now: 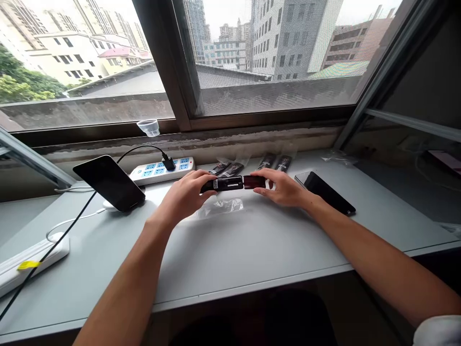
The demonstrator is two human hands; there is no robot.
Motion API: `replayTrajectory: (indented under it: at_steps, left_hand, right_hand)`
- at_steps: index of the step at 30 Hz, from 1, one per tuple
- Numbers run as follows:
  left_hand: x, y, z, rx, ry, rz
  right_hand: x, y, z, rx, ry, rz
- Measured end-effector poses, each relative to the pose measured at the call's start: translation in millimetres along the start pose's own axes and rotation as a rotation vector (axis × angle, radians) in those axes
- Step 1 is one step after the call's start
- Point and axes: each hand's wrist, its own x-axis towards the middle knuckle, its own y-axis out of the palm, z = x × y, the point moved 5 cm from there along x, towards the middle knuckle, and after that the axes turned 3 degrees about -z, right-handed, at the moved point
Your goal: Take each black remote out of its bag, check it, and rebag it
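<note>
At the near right, a white cloth sleeve [437,330] shows at the right forearm. At the near left, a long white plastic bar with a yellow tag [29,265] lies on the pale grey, smooth tabletop [230,254], crossed by a thin black cable [77,217].

Farther in, near the middle, a crumpled clear plastic bag [220,206] lies just on the near side of the hands. The left hand [185,194] has its grip drawn in, thumb near and fingers far, around the left end of a narrow black plastic piece with a white label [230,183]. The right hand [283,187] pinches a short dark red glossy piece [253,182] in its grip. The two pieces lie end to end in line between the hands; whether their ends touch, I cannot tell.

To the left, a black-screened device [110,185] leans upright; to the right, past the right hand, lies a flat black rectangular object [328,193].

Beyond the hands lie black items in clear packets [232,169], with more black packets [283,163] to their right. At the far left is a white power strip with blue sockets [149,170], holding a black plug [168,163]. Farther still, a clear plastic cup [150,128] sits by the dark-framed window [185,115].
</note>
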Motion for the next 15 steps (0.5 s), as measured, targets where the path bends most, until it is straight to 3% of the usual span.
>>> replayTrajectory:
  at_steps: [15]
  left_hand:
    - [0.4,0.3,-1.0,-0.040,0.025,-0.005]
  right_hand:
    - [1.7,-3.6,9.0,0.039,0.004,-0.052]
